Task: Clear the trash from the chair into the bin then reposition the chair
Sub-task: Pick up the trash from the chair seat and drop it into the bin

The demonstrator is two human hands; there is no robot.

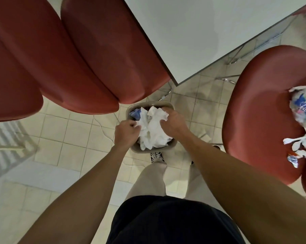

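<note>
While bin-filling goes on: both hands push trash down
left hand (126,132): fingers curled, gripping white paper (153,130); right hand (173,120): likewise
bin (136,148): nearly full
next: fetch wrapper (303,108) and plastic cutlery (300,145) off chair (257,120)

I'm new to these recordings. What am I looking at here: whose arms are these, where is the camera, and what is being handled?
One picture, from a camera worn on a person's head, looking down past their own arms and legs. No machine is involved. The left hand and right hand both grip crumpled white paper over a small beige bin on the tiled floor. On the red chair to the right, trash remains: a blue printed wrapper and white plastic cutlery. A white table stands ahead.
</note>
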